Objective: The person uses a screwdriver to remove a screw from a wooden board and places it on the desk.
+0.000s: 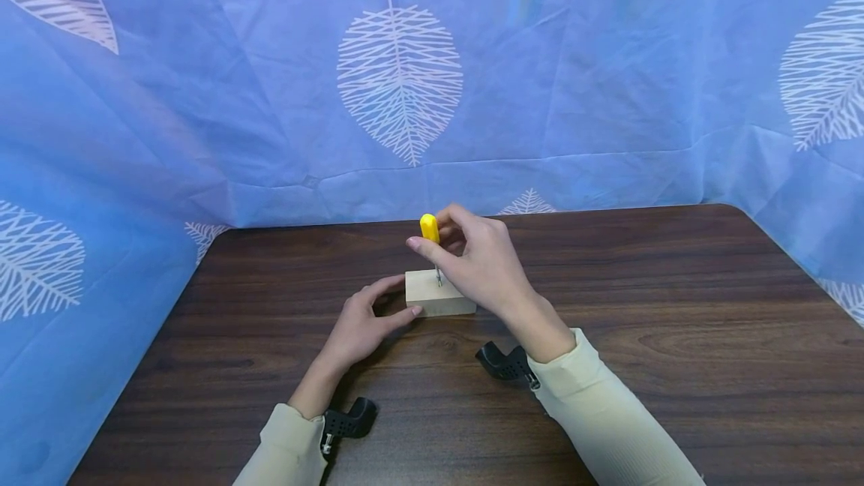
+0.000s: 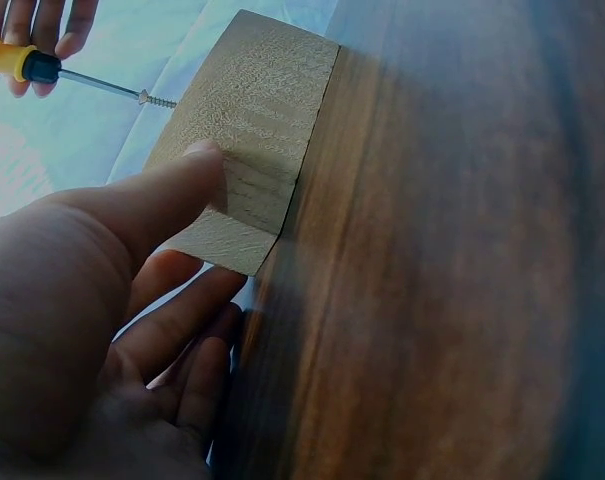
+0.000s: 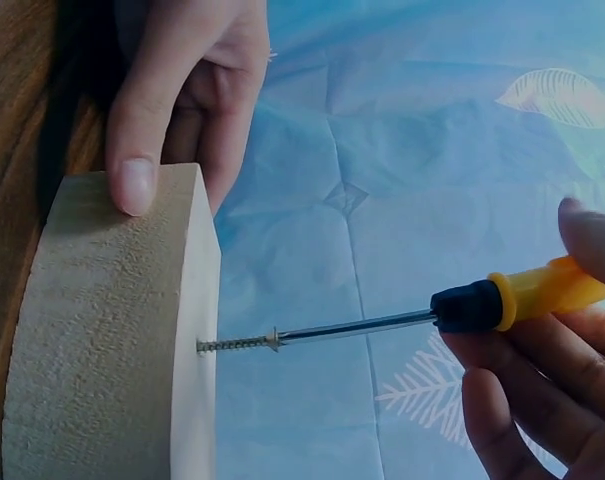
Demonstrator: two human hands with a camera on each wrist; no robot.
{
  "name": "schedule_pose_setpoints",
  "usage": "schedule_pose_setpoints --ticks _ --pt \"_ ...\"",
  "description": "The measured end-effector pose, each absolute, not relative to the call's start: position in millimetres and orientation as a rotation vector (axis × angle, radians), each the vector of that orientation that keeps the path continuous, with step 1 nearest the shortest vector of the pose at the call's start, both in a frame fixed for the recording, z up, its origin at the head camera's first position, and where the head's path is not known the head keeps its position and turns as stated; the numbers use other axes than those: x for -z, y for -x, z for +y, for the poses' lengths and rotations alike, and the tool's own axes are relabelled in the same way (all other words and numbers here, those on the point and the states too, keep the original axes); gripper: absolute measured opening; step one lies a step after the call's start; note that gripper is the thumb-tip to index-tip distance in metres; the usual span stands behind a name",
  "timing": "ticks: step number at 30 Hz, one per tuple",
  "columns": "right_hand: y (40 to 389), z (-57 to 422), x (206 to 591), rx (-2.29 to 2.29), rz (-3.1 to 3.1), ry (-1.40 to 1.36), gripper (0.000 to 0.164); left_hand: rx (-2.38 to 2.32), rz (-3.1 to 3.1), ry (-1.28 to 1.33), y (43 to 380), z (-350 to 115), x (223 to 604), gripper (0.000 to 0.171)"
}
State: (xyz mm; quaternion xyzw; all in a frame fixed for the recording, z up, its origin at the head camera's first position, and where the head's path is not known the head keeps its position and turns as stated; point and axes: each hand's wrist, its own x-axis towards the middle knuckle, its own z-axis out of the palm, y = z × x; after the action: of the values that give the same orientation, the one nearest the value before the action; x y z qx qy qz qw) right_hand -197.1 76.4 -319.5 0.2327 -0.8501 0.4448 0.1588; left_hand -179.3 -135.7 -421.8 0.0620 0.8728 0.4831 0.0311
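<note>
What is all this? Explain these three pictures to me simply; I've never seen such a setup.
No machine here: a person works with two bare hands. The wide picture comes from a camera worn on the head; the two close ones come from wrist cameras, each watching its own hand's work. On the dark wooden table lies a pale wooden block. The left hand grips it at one end. The right hand holds a yellow-handled screwdriver, whose tip meets a screw standing on the block's top face. Behind the table hangs a blue cloth with white leaves.
</note>
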Motion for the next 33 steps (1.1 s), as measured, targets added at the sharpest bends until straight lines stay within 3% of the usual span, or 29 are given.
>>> schedule_pose_setpoints --ticks 33 --pt "193.6 81.5 317.6 -1.133 -2.406 -0.754 0.018 -1.502 2.672 -0.170 177.2 -133.5 422.1 0.064"
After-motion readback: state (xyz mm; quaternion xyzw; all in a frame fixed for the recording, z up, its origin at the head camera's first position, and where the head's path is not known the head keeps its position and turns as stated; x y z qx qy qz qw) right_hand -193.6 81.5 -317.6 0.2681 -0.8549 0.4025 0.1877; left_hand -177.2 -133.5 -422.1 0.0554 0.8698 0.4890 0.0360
